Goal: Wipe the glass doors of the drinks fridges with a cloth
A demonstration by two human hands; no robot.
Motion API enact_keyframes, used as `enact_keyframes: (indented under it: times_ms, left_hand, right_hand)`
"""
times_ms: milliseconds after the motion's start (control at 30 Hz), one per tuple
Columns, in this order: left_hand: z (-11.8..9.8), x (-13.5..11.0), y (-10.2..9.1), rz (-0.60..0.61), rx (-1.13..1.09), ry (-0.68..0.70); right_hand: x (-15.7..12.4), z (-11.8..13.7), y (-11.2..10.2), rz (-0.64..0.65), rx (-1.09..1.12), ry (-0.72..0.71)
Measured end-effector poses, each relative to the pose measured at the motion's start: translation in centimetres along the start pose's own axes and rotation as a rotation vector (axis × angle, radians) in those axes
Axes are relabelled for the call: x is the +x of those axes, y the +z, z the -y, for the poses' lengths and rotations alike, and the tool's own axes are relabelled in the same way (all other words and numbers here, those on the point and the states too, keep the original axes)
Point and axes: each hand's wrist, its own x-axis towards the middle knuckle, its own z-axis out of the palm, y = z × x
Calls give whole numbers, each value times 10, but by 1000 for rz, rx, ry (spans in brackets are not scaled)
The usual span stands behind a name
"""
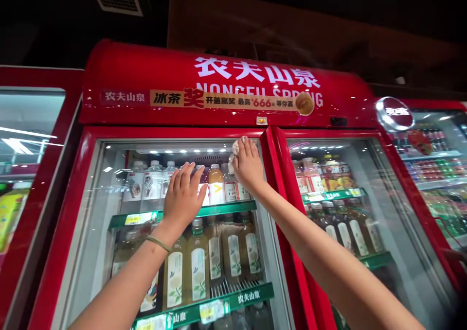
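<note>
My left hand (184,194) is raised in front of the left glass door (109,174) of a red drinks fridge, fingers stretched out and slightly apart. It looks to lie flat on the pane and holds nothing; a hair-tie-like band (158,243) circles the wrist. Up at the door's top right corner, my right hand (248,162) presses a crumpled white cloth or tissue (235,151) to the glass beside the red frame. Only the cloth's edges show past the fingers. Behind the pane, bottles (198,262) stand in rows on green-edged shelves.
The right fridge door (350,169) sits beside the red centre frame (292,233). Above runs the lit red header (233,84) with a promotional strip. Other fridges flank it at left (31,174) and right (434,160). A round sign (394,114) juts out at right.
</note>
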Motion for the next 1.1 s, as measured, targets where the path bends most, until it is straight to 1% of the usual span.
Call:
enact_keyframes:
  times_ms: [100, 133, 167, 267, 300, 333, 367, 467, 500, 533, 633, 667, 700, 733, 833, 867, 900, 1000, 1033, 1067, 1100]
  left_hand:
    - [0, 0, -2, -14, -4, -42]
    - [0, 0, -2, -16, -5, -60]
    - [0, 0, -2, -15, -6, -74]
    - [0, -1, -3, -3, -9, -81]
    - [1, -1, -3, -1, -11, -77]
    - [1, -1, -4, -2, -16, -75]
    - [2, -1, -4, -4, -22, -74]
    - [3, -1, -3, -12, -40, -77]
    - [3, -1, -3, -14, -41, -78]
    - [3, -2, -3, -15, -41, -77]
    - [2, -1, -3, -14, -45, -86]
    - [2, -1, -4, -10, -52, -94]
    - [1, -1, -5, -5, -62, -104]
    - [1, -1, -5, -2, -74, -113]
    - [0, -1, -6, -1, -92, -120]
    - [0, -1, -6, -2, -90, -118]
    - [0, -1, -6, -4, -84, -117]
    - [0, -2, -5, -3, -81, -120]
    - [1, -2, -5, -3, -84, -125]
    - [2, -3, -5, -7, -84, -141]
    - [3, -3, -5, -19, -81, -173]
  right_hand:
    - [-1, 5, -3, 58, -27, -116]
    - [0, 4, -5, 77, -38, -124]
    - [1, 2, -6, 90, -48, -101]
    - [8, 3, -6, 80, -65, 80]
    - [9, 5, -5, 73, -71, 114]
    - [9, 8, -4, 68, -76, 110]
    - [7, 10, -4, 70, -81, 67]
    - [0, 8, -7, 101, -88, -142]
    - [-1, 4, -9, 108, -90, -163]
    - [0, 0, -11, 112, -93, -146]
    - [6, -6, -11, 85, -98, 14]
    - [7, -6, -10, 76, -94, 36]
    - [6, -5, -9, 72, -87, 23]
    - [4, -5, -8, 73, -81, -21]
    - [-8, -9, -11, 100, -72, -198]
    - [-10, -11, -12, 106, -73, -210]
    - [-10, -12, -12, 106, -78, -184]
    - [-4, -4, -10, 75, -97, 9]
    - [-1, 0, -8, 69, -98, 40]
    - [1, 4, -8, 71, -94, 25]
    - [1, 6, -8, 83, -85, -35]
